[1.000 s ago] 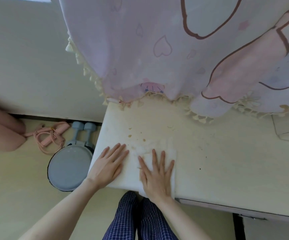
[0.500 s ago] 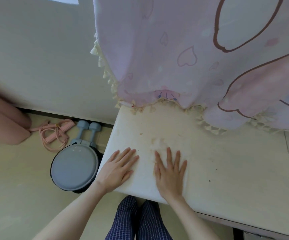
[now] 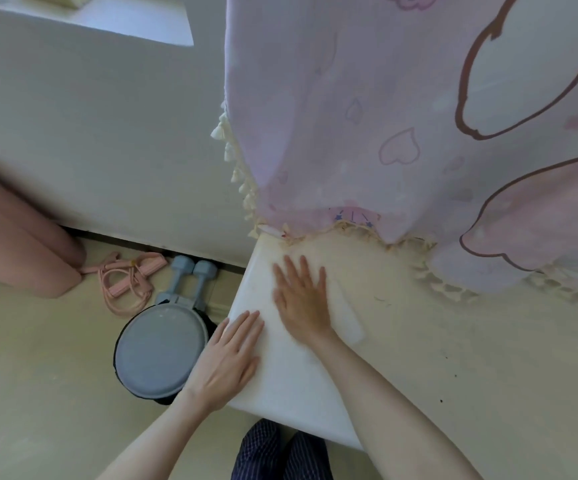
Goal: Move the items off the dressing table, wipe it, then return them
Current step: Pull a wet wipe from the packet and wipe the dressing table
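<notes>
At far left a pink bolster (image 3: 14,237) lies on the pale floor (image 3: 38,393) against the white wall (image 3: 90,133). Just right of it sit a coiled pink cord (image 3: 126,284), two grey dumbbells (image 3: 194,271) touching the skirting, and a round grey disc (image 3: 159,351) whose rim reaches close to the table's left edge. The floor in front of these is open.

The left hand (image 3: 227,362) rests flat with fingers spread on the left edge of the dressing table (image 3: 471,375), its palm overhanging toward the disc. The right hand (image 3: 303,303) lies open and flat, fingers together, pressing a white cloth (image 3: 348,317) against the tabletop near the back left corner; the cloth shows as a pale strip right of the hand. The person's legs, in dark checked trousers (image 3: 280,452), stand at the table's front edge.

A pink curtain (image 3: 401,116) with heart outlines and a cream tassel fringe (image 3: 446,289) hangs over the table's back edge, its hem touching the surface. A small blue-and-pink print at the hem is too blurred to read. To the right the cream tabletop runs wide and bare but for a few dark specks.
</notes>
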The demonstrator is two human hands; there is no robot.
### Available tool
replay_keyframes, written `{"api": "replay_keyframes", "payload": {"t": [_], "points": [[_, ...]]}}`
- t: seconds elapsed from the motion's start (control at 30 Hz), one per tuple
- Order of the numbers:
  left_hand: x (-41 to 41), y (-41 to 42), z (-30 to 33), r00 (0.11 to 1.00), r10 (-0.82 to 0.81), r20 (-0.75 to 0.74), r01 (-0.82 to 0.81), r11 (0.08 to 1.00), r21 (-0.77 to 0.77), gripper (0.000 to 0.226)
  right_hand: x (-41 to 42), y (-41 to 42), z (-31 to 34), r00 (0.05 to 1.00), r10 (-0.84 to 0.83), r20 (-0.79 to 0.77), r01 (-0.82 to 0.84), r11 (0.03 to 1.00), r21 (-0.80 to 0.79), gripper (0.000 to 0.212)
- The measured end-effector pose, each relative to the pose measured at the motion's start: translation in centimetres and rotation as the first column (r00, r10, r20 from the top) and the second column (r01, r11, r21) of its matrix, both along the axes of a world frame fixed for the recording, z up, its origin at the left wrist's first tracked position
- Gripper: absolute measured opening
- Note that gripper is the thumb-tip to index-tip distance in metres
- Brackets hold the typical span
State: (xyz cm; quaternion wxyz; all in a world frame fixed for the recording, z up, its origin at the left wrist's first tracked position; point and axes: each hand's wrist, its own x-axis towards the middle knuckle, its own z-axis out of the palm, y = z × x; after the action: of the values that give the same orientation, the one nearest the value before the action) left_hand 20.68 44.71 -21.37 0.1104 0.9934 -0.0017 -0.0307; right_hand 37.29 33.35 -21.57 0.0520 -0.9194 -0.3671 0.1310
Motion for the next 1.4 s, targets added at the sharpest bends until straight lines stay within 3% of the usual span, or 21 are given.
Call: {"api": "replay_keyframes", "payload": {"t": [0.13,0.23,0.27,0.33,0.4,0.47,0.53,0.63,0.73,0.83,0.93,1.07,1.17,1.23,1.27,1.33,1.4], "points": [[0.2,0.9,1.1,0.997,0.048,0.058,-0.048,0.999,0.011,0.054,-2.7,-2.6,-0.1,0.894,0.447,0.033,-0.448,0.893,0.048,0.048],[0.4,1.4,1.5,0.996,0.061,0.068,-0.062,0.998,0.017,0.052,-4.6,-7.9,0.4,0.837,0.546,0.023,-0.542,0.823,0.169,0.04],[0.3,1.5,1.6,0.996,0.062,0.061,-0.064,0.998,0.022,0.053,-5.5,-9.3,0.8,0.875,0.484,0.025,-0.475,0.846,0.242,0.037],[0.2,1.7,1.6,0.998,0.053,0.038,-0.055,0.998,0.037,0.056,-7.0,-10.4,0.8,0.984,0.177,-0.01,-0.166,0.943,0.288,0.041],[0.1,1.8,1.6,0.999,0.046,0.016,-0.047,0.997,0.057,0.058,-8.1,-8.7,0.8,0.983,-0.164,-0.084,0.177,0.968,0.176,0.051],[0.1,1.7,1.7,0.999,0.05,0.011,-0.051,0.996,0.069,0.059,-7.7,-4.9,0.1,0.942,-0.32,-0.104,0.329,0.939,0.095,0.054],[0.0,1.8,1.7,0.998,0.058,0.02,-0.06,0.996,0.062,0.055,-5.6,-0.8,-0.2,0.934,-0.351,-0.068,0.356,0.93,0.086,0.051],[0.0,2.4,2.0,0.994,0.096,0.05,-0.099,0.993,0.061,0.051,-2.8,3.6,0.4,0.994,-0.108,-0.013,0.108,0.994,0.009,0.047],[-0.2,3.1,2.4,0.992,0.115,0.055,-0.119,0.99,0.072,0.05,-3.2,4.4,0.0,0.981,0.194,-0.018,-0.193,0.981,0.033,0.043],[-0.1,3.2,2.6,0.993,0.118,0.024,-0.12,0.99,0.079,0.05,-5.6,1.5,-0.7,0.956,0.292,0.019,-0.293,0.951,0.095,0.047],[0.6,2.2,2.5,0.997,0.076,-0.009,-0.075,0.993,0.091,0.054,-6.6,-3.8,-0.9,0.957,0.285,0.049,-0.288,0.954,0.081,0.047],[2.8,-1.0,2.3,0.999,-0.041,-0.025,0.043,0.996,0.083,0.057,-6.4,-13.8,-0.4,0.979,0.183,0.09,-0.182,0.983,-0.016,0.044],[4.9,-3.8,2.2,0.992,-0.126,-0.028,0.128,0.988,0.082,0.058,-6.7,-22.5,0.2,0.975,0.059,0.214,-0.043,0.996,-0.079,0.045],[5.9,-5.5,2.2,0.985,-0.171,-0.033,0.173,0.982,0.081,0.058,-8.0,-25.8,1.1,0.971,-0.101,0.217,0.116,0.991,-0.061,0.054],[6.4,-6.3,2.2,0.982,-0.188,-0.032,0.19,0.978,0.082,0.059,-8.8,-26.1,1.5,0.949,-0.253,0.186,0.264,0.964,-0.035,0.057],[7.2,-7.9,2.1,0.973,-0.229,-0.026,0.23,0.97,0.081,0.059,-9.9,-24.9,1.3,0.789,-0.61,0.074,0.609,0.792,0.045,0.056],[7.7,-9.2,1.9,0.965,-0.261,-0.039,0.263,0.961,0.085,0.059,-9.5,-22.3,0.8,0.632,-0.774,-0.045,0.775,0.63,0.05,0.057]]}}
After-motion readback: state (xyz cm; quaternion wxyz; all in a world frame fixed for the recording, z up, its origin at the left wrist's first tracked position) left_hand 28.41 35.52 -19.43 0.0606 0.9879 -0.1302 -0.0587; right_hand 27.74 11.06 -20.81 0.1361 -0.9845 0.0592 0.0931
